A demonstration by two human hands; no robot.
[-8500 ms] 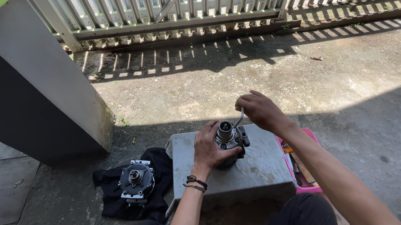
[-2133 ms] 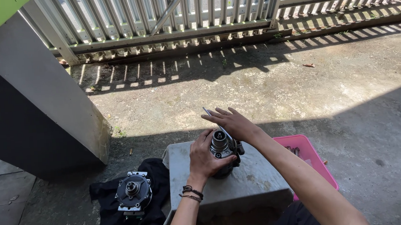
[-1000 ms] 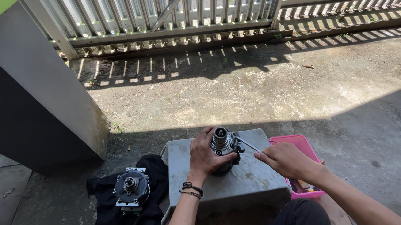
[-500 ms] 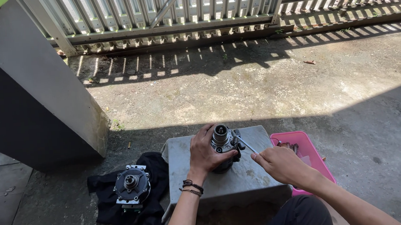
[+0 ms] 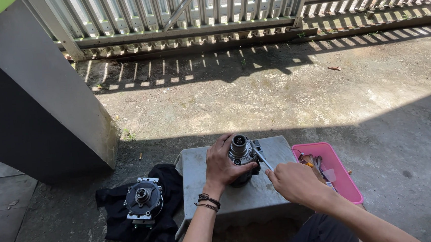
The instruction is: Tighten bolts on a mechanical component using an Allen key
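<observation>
Clasping the pump (image 5: pixel 240 157) with the left hand (image 5: pixel 222 167), fingers wrapped round its body from the left side, thumb toward the wearer; standing upright on the surface (image 5: pixel 241 195), shaft end up. Gripping a thin metal tool (image 5: pixel 259 156) in the right hand (image 5: pixel 294 182), fist clenched round the handle, tip laid against the right flank of the pump, just under its top collar. Judging by this pose: prying or turning at a fitting on that side. Doing it well probably means keeping the left grip firm and low so the pump does not twist or tip, seating the tool tip squarely before loading it, pushing along the shaft of the tool and away from the left fingers, and adding force slowly so that a slip does not end in the thumb. Lying left of and slightly beyond the right hand, touching the tool tip only; fully inside the left grip, near the far middle of the surface. Further out: a pink tray (image 5: pixel 341 178) just right of the surface with small parts inside, too jumbled to tell apart; a black cloth (image 5: pixel 116 214) on the ground to the left, carrying a round metal housing (image 5: pixel 143 199). Beyond, concrete ground (image 5: pixel 274 96), half in shade, and a metal fence (image 5: pixel 177 12) at the far edge.
</observation>
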